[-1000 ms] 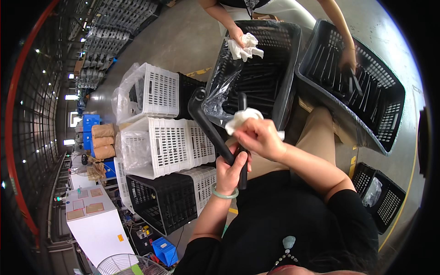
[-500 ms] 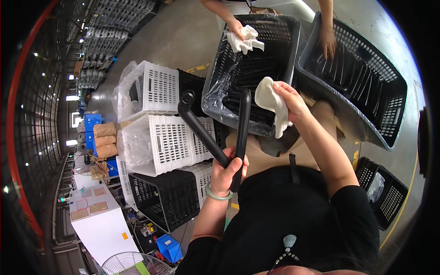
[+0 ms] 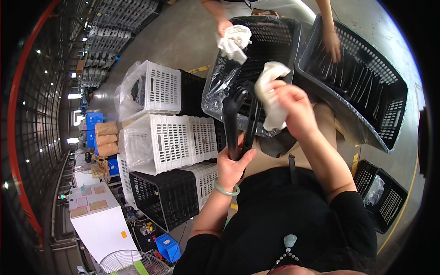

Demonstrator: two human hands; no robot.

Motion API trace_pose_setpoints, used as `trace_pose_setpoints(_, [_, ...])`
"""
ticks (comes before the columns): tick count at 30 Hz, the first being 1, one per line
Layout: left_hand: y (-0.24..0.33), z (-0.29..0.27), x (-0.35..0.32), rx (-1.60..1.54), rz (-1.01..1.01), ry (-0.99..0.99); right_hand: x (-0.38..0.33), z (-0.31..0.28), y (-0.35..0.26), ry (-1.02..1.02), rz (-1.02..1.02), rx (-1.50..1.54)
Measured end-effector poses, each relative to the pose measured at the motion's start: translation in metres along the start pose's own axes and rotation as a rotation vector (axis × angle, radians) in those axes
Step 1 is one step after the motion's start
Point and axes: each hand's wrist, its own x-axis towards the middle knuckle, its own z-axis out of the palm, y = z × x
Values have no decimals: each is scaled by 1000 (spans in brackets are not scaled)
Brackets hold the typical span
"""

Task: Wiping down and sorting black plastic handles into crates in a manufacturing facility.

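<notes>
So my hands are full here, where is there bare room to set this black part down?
Bare floor lies beyond the white crates, left of the lined black basket. The right black basket has open bottom. Near your left hand and right hand it is crowded.

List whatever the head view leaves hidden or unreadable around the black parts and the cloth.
- Right hand: fingers buried in the white cloth.
- Black parts: lower ends hidden inside the left hand.
- Lined basket: floor veiled by glossy plastic liner.
- Co-worker's hand: what it touches is too small to tell.
</notes>
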Motion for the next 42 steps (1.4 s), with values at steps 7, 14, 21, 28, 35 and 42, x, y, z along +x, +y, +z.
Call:
trace_pose_setpoints(7, [4,5,11,-171,-225,-75,13,3,51,82,-289,-696])
trace_pose_setpoints(14, [-11,6,12,-155,-259,-101,27,-8,66,133,389,-152])
trace_pose_setpoints(21, [-14,-2,1,-561,-409,-191,44,-32,68,191,329,324])
trace_pose_setpoints(28, [0,-1,-12,-683,-536,-324,58,-37,62,-25,259,806])
trace_pose_setpoints(35, [-7,8,-20,-50,-300,-88,25,1,61,250,167,43])
trace_pose_setpoints(42, [7,1,-22,-144,-384,-115,58,-48,58,49,232,-535])
